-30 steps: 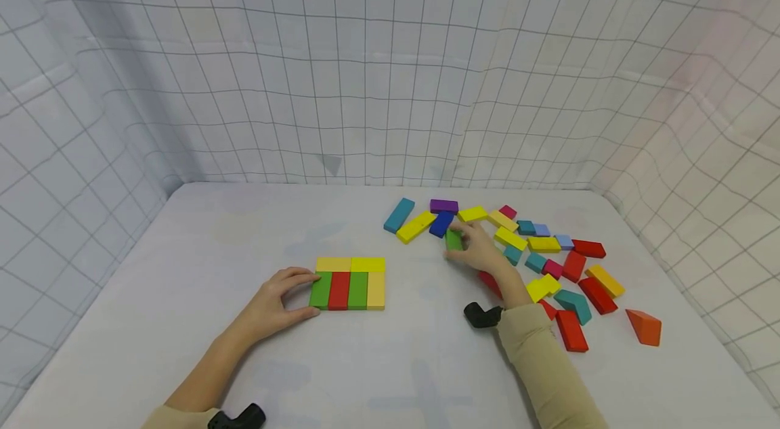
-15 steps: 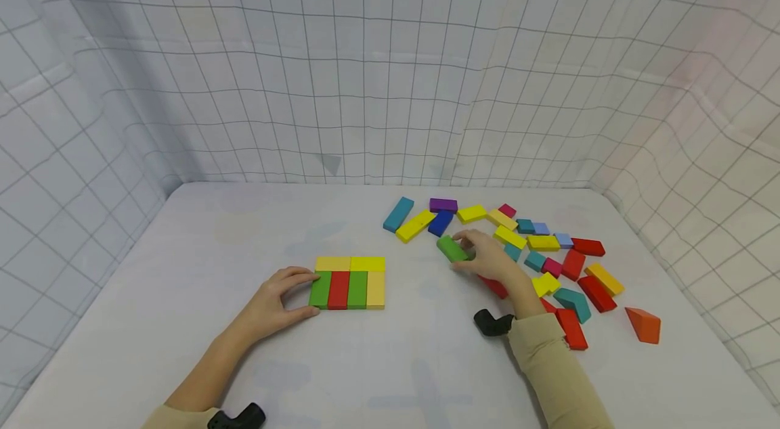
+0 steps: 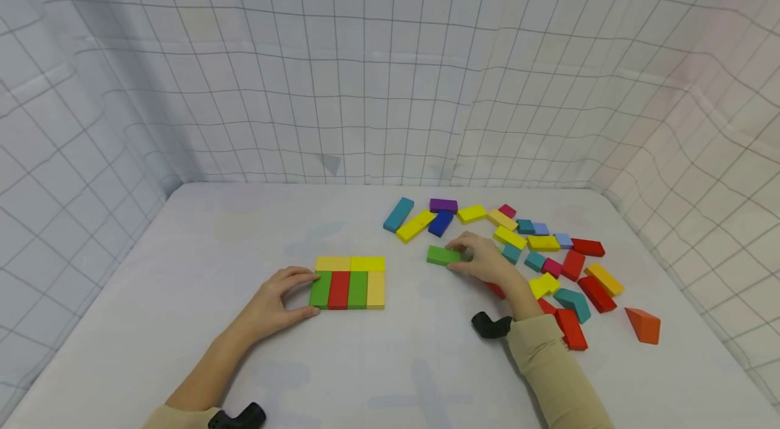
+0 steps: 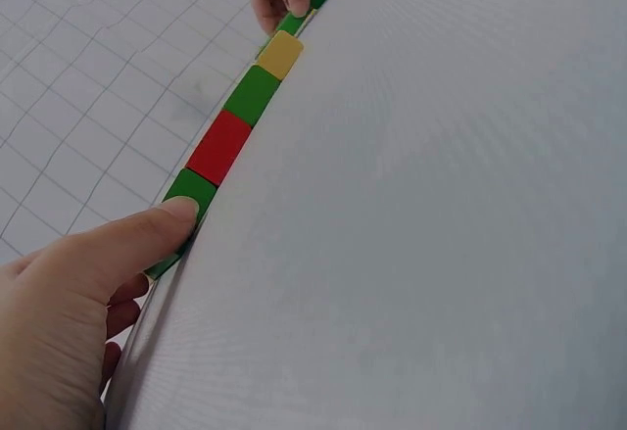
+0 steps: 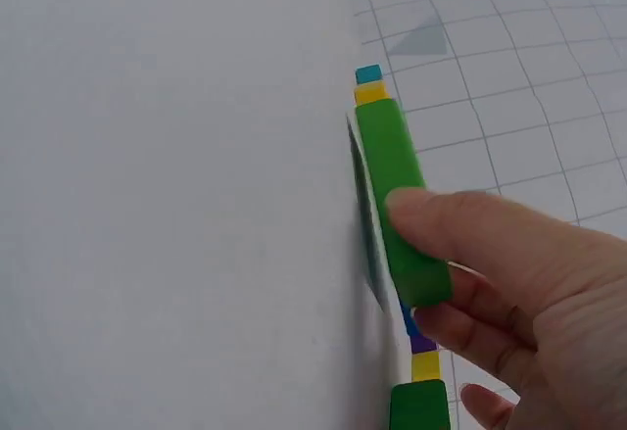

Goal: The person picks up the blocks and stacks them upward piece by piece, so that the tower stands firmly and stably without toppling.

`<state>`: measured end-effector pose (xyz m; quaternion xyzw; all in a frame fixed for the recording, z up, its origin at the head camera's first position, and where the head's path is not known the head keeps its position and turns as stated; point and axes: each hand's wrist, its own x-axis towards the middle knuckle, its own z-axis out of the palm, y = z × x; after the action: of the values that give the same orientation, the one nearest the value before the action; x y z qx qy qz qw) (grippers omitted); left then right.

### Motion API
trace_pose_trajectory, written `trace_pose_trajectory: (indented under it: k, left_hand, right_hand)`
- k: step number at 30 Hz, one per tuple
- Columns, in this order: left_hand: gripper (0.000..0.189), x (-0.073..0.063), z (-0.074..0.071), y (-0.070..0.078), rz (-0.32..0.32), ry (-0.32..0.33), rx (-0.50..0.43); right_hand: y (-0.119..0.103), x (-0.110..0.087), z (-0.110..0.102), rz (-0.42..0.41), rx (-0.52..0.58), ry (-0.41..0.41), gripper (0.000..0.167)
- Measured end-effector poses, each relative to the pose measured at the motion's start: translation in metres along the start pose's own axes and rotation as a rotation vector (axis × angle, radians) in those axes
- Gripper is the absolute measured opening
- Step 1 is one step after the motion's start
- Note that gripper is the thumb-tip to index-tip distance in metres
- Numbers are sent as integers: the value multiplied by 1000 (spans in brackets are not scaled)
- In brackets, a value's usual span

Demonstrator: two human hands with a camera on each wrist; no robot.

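My left hand [image 3: 282,297] holds the left end of a flat block arrangement. Its thumb and index finger pinch the leftmost green block [image 3: 320,290]. Beside that block stand a red block [image 3: 339,290], a second green block [image 3: 357,290] and a cream block [image 3: 376,290], side by side. Behind them lie a pale yellow block [image 3: 333,264] and a bright yellow block [image 3: 368,264], end to end. My right hand [image 3: 483,260] pinches the right end of a loose green block [image 5: 392,185], which lies nearly crosswise in the head view. A shadow beneath it shows in the right wrist view.
Several coloured blocks lie scattered on the right of the white table [image 3: 262,226]. Among them are a blue block [image 3: 441,223], a teal block [image 3: 399,214], a purple block [image 3: 443,205] and an orange wedge [image 3: 644,326]. Gridded cloth [image 3: 378,77] surrounds the table.
My right hand has drawn the loose green block out of the pile toward the person and turned it from lengthwise to crosswise. My left hand has stayed in place.
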<state>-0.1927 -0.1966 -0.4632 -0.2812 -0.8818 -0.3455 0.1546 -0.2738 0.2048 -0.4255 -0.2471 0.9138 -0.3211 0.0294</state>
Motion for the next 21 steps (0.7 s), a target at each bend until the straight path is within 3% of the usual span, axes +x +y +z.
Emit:
trace_pose_trajectory:
  k: [6,13,16,21]
  left_hand:
    - [46,0,1,-1,5,14,-17]
    - [38,0,2,-3,41,43,-58]
    - [38,0,2,-3,32,36,-45]
    - [37,0,1,-2,45,30,-37]
  right_hand:
    - [-30,7,12,-191,67,-5,30]
    - [-90,14,50,-434,81,-105,30]
    - [-112,15,66,-443,19,-151,31]
    - [-139,14,85,-378,-108,-208,32]
